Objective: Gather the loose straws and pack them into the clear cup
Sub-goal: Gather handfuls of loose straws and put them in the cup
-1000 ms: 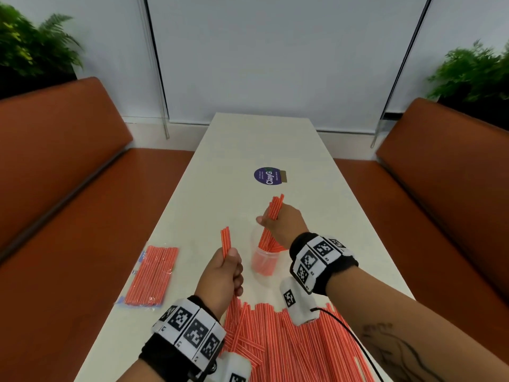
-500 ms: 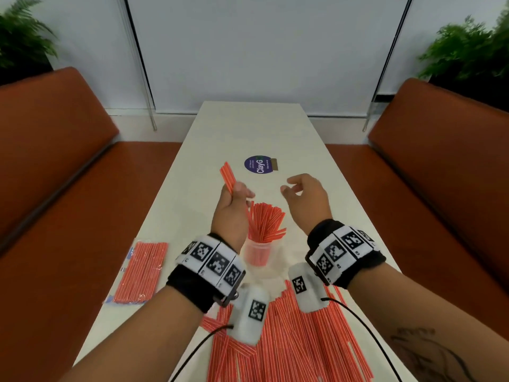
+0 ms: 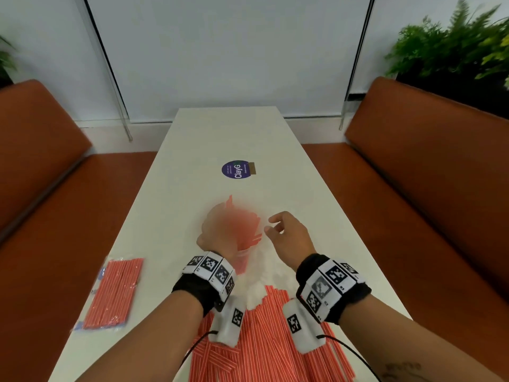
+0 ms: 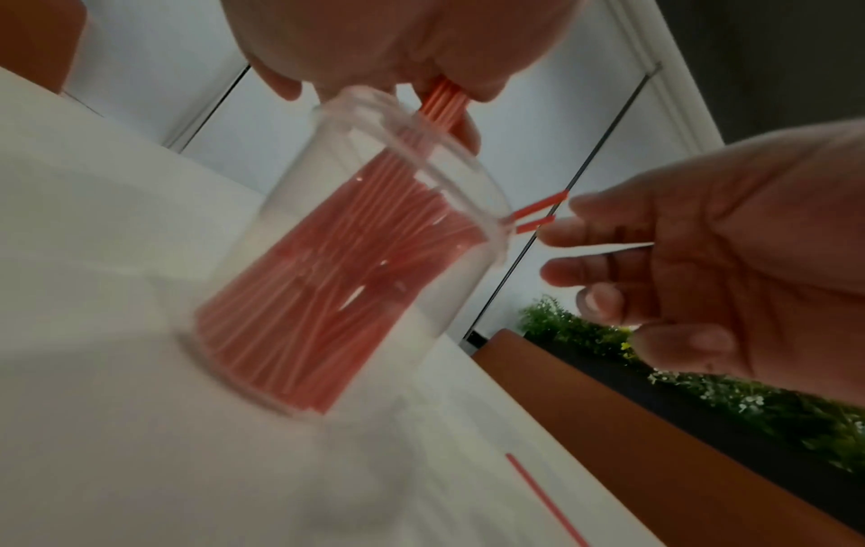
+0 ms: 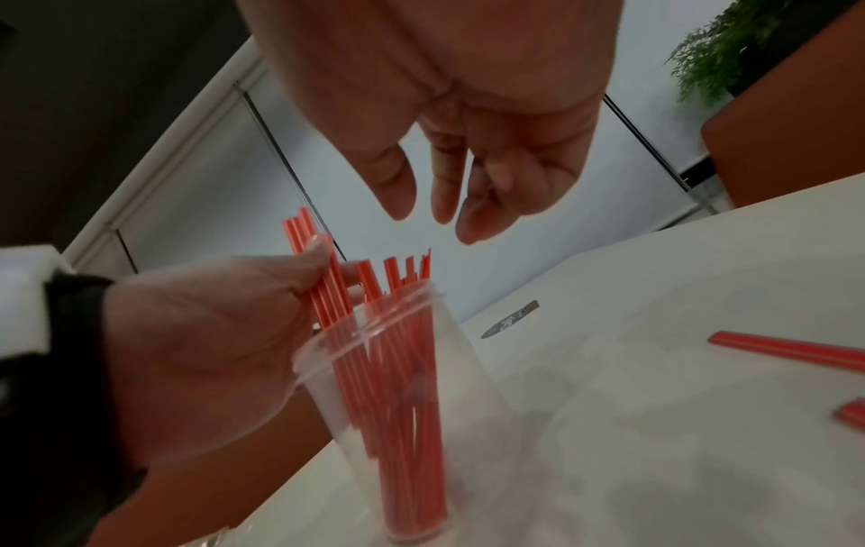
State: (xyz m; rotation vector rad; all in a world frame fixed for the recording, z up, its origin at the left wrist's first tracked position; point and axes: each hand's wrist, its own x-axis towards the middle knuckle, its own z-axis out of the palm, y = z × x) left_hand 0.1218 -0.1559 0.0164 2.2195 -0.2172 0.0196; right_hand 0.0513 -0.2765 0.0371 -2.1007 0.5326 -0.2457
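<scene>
Loading is the step in hand: the left hand (image 5: pixel 206 355) pinches a small bunch of red straws (image 5: pixel 323 281) at the rim of the clear cup (image 5: pixel 388 407), which stands on the white table (image 3: pixel 192 150) already part-filled. The right hand (image 3: pixel 289 235) hovers just beside it, fingers loosely spread, holding nothing. Next, I judge, the bunch must drop in, then more come from the loose pile (image 3: pixel 270 340) near the wrists.

long white table (image 3: pixel 228 139) runs up the middle of the frame to a pale wall (image 3: pixel 234 51) with thin dark vertical strips. orange-brown padded benches, one at the left edge (image 3: pixel 41 166) and one at the right (image 3: pixel 429 172). leafy green plants in the upper right corner (image 3: pixel 454 48), a bit more at the far left. light's soft and even.
</scene>
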